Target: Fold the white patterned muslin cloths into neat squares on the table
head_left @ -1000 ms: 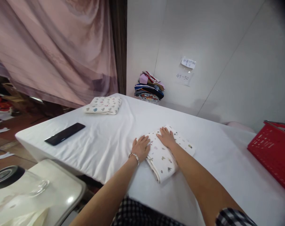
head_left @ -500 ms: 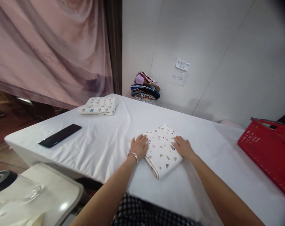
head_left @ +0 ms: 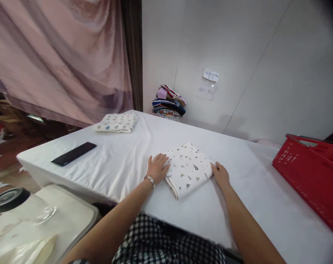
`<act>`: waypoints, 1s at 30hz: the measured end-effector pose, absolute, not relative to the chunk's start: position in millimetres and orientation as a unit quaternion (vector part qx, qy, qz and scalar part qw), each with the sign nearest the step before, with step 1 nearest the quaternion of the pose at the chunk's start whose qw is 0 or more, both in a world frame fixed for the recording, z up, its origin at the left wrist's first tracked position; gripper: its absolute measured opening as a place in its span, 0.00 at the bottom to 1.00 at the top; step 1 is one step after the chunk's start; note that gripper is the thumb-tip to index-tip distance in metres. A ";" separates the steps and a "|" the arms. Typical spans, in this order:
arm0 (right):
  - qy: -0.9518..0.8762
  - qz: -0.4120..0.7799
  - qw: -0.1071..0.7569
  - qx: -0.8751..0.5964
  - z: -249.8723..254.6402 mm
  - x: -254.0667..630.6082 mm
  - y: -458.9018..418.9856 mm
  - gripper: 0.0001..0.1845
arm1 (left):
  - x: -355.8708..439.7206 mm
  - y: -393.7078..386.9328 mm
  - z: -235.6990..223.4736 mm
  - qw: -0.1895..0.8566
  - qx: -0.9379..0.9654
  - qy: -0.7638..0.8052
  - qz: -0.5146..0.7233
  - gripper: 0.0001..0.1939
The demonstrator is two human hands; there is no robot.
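A folded white cloth with small printed figures point(head_left: 187, 168) lies on the white-covered table point(head_left: 122, 161) in front of me. My left hand point(head_left: 156, 167), with a bracelet at the wrist, rests flat on the cloth's left edge, fingers spread. My right hand point(head_left: 220, 173) lies at the cloth's right edge, fingers extended and touching its side. Neither hand holds anything.
A second folded printed cloth point(head_left: 116, 122) sits at the table's far left corner, a black phone point(head_left: 73, 153) nearer. A stack of folded clothes point(head_left: 169, 103) stands by the wall. A red basket point(head_left: 312, 172) is at the right; a white chair point(head_left: 45, 223) at lower left.
My right hand slid off the top of the cloth to its right edge. The left hand stayed at the left edge.
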State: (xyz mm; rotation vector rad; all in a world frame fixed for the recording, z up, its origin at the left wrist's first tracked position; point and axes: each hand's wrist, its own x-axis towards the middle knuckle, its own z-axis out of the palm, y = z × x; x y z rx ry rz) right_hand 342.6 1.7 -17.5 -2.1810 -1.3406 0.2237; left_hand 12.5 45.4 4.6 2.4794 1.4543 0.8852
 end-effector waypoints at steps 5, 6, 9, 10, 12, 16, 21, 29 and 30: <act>-0.498 0.149 0.227 -0.824 -9.2 353.5 16.4 0.34 | 14.2 -12.4 14.5 0.055 0.882 0.397 0.247 0.20; -0.495 0.160 0.225 -0.824 -8.0 355.3 19.5 0.34 | 14.6 -23.0 14.3 0.057 0.892 0.380 0.238 0.21; -0.491 0.190 0.231 -0.818 -6.2 360.5 27.8 0.31 | 15.3 -43.0 10.8 0.065 0.899 0.370 0.226 0.23; -0.487 0.200 0.236 -0.817 -6.0 362.0 30.1 0.29 | 15.6 -45.4 9.3 0.067 0.897 0.375 0.225 0.23; -0.475 0.218 0.252 -0.814 -5.7 364.3 33.7 0.26 | 16.1 -46.1 6.9 0.070 0.892 0.385 0.226 0.24; -0.441 0.256 0.313 -0.802 -3.9 366.1 34.9 0.22 | 17.6 -43.6 6.5 0.076 0.886 0.396 0.228 0.23; -0.387 0.288 0.423 -0.767 -5.0 369.2 22.3 0.24 | 25.7 -51.7 12.2 0.092 0.887 0.394 0.222 0.24; -0.362 0.233 0.460 -0.777 -15.5 370.6 10.0 0.31 | 32.1 -57.6 13.0 0.116 0.902 0.357 0.212 0.31; -0.378 0.204 0.443 -0.787 -15.5 369.2 9.0 0.31 | 29.9 -57.2 12.0 0.115 0.905 0.353 0.209 0.31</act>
